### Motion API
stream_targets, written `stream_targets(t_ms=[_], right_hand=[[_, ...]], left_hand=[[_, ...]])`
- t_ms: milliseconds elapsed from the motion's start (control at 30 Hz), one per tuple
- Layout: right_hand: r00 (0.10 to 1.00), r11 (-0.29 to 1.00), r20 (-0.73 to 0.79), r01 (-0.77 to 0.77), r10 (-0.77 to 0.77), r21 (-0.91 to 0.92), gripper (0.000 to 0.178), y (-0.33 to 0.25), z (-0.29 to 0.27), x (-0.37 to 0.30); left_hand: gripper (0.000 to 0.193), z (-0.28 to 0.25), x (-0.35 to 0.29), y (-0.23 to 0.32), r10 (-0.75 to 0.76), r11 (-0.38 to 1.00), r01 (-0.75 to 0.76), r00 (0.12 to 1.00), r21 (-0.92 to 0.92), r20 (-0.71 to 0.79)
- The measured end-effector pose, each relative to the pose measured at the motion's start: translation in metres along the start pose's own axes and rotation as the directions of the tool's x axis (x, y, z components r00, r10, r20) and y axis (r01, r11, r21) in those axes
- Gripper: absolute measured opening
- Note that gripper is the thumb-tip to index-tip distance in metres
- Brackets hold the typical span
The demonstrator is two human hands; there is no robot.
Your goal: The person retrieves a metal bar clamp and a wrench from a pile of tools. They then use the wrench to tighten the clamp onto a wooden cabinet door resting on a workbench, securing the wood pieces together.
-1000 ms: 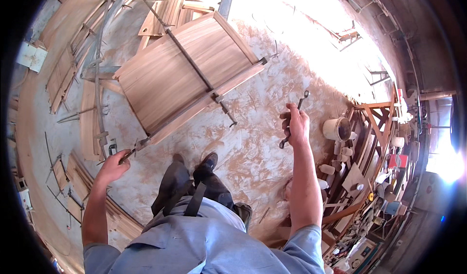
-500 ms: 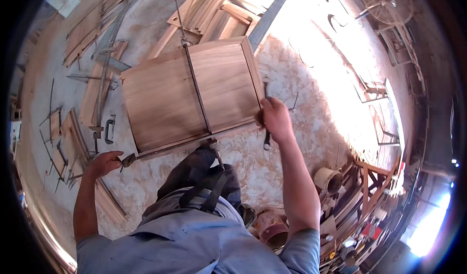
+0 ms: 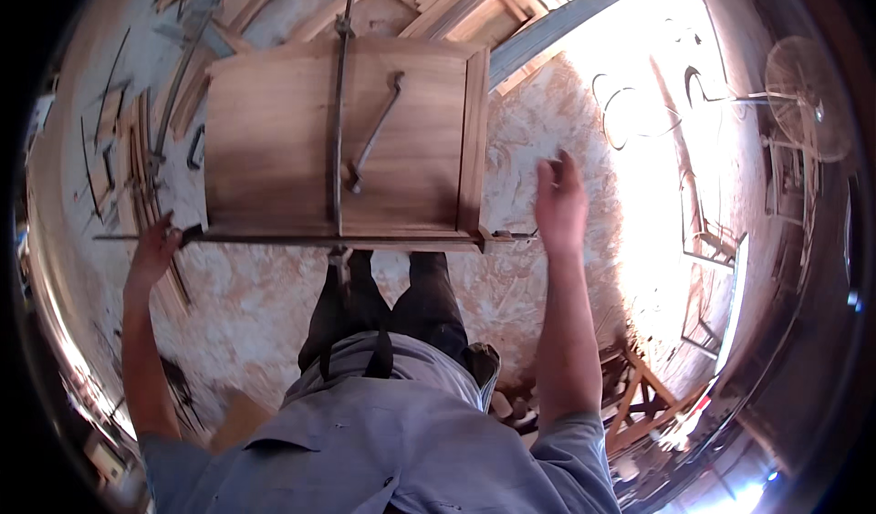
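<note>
A wooden panel with a raised frame point(image 3: 274, 140) lies in front of me. Along its near edge runs a bar clamp point(image 3: 274, 239), its screw end point(image 3: 511, 236) sticking out on the right. My left hand point(image 3: 155, 254) has its fingers round the clamp's left end, beside the sliding jaw. A second bar clamp point(image 3: 338, 149) crosses over the panel from far to near. On the panel, right of that bar, rests a double-ended wrench point(image 3: 376, 135). My right hand point(image 3: 561, 204) hovers right of the screw end, fingers apart, holding nothing.
Wooden frames and boards point(image 3: 465, 12) lie beyond the panel, beside a grey metal beam point(image 3: 575, 26). More boards point(image 3: 146, 176) and a C-clamp point(image 3: 195, 147) are on the left. A standing fan point(image 3: 808, 103) is at the far right, and a wooden rack point(image 3: 630, 400) at the lower right.
My right hand has let go of the wrench, which now lies on the panel, and has moved right. The view has turned, so the panel appears squarer to me. My left hand stays by the clamp's left end.
</note>
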State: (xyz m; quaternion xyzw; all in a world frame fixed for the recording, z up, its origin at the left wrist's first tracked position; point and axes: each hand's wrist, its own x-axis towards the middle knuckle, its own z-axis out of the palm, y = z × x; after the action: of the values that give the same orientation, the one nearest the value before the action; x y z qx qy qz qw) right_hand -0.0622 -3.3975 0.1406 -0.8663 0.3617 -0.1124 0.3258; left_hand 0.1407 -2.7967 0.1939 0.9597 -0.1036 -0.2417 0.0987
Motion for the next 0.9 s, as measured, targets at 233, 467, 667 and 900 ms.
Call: stream_targets(t_ms=[233, 467, 667, 900], right_hand=[[0.840, 0.683, 0.384, -0.537, 0.383, 0.495, 0.050, 0.104, 0.010, -0.043], [0.689, 0.144, 0.564, -0.682, 0.455, 0.717, 0.022, 0.110, 0.005, -0.036], [0.819, 0.098, 0.465, -0.521, 0.335, 0.848, 0.044, 0.112, -0.016, -0.061], [0.938, 0.802, 0.344, -0.171, -0.046, 0.573, 0.026, 0.094, -0.046, -0.070]], left_hand=[[0.058, 0.069, -0.042, 0.171, 0.476, 0.875, -0.432, 0.849, 0.218, -0.229], [0.036, 0.164, -0.019, 0.305, 0.705, 0.695, -0.704, 0.708, 0.146, 0.053], [0.019, 0.176, -0.009, 0.296, 0.773, 0.621, -0.757, 0.635, 0.205, 0.002], [0.016, 0.165, -0.005, 0.297, 0.760, 0.641, -0.760, 0.648, 0.108, 0.056]])
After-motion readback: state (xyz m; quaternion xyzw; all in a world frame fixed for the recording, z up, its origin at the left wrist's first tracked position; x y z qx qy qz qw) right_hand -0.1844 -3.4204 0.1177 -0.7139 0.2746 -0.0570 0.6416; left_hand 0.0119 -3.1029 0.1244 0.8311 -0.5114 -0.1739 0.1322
